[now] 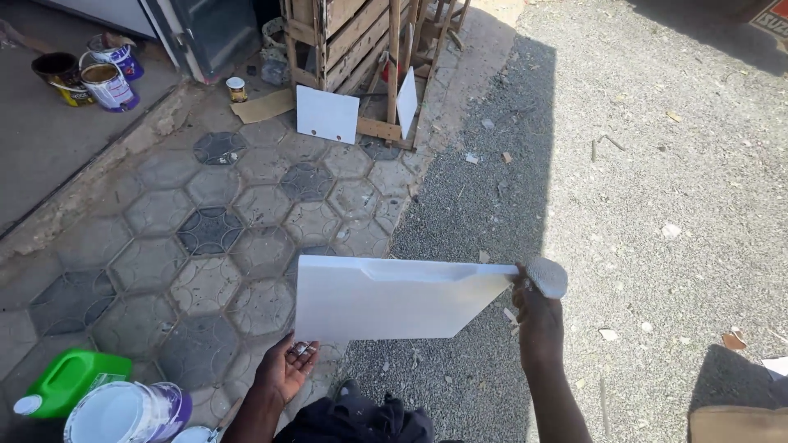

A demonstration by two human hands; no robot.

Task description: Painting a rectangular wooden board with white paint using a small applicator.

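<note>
White-painted panel (386,299) hangs at lower centre of the frame, above hexagonal paving (205,221). Left hand (286,367) lies open under its lower corner, small bits in the palm; right hand (538,316) grips a sanding pad (547,276) at its right end. It looks stiff, light, easily smudged: best taken by the edges.

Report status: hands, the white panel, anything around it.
Left hand under white panel, lower corner. Right hand at its far edge, holding a small paint roller. Green jug and paint can near left.
</note>
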